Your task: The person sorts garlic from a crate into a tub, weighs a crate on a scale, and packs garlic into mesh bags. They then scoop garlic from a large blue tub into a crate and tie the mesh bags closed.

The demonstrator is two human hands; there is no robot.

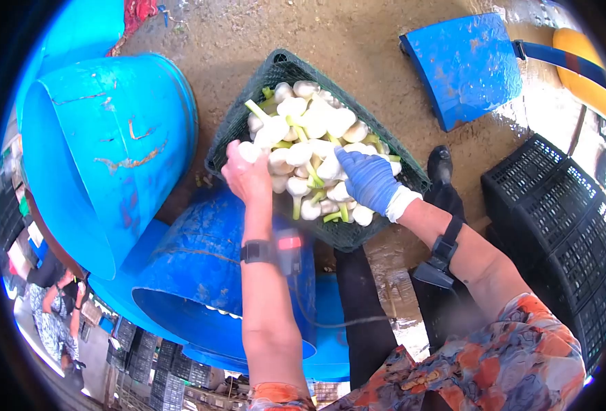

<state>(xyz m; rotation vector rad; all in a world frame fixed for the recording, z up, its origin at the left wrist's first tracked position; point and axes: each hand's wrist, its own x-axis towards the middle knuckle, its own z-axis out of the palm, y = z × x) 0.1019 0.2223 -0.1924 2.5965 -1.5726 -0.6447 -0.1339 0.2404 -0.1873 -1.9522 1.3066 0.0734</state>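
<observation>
White garlic bulbs [310, 123] with short green stems fill a dark green plastic crate [248, 96] in front of me. My left hand [246, 172], bare and with a dark strap at the wrist, is closed on a garlic bulb [249, 151] at the crate's left side. On the right, my right hand [370, 178] wears a blue glove with a white cuff. Its fingers are curled down over a bulb among the heap; the fingertips are partly hidden there. Both hands are inside the crate's outline, apart from each other.
Large blue barrels lie tipped at the left [111, 151] and below the crate [200, 274]. A blue plastic seat [464, 65] stands at the upper right. Black crates [556, 226] are stacked at the right. Another person [56, 308] is far left. The brown floor [357, 41] looks wet.
</observation>
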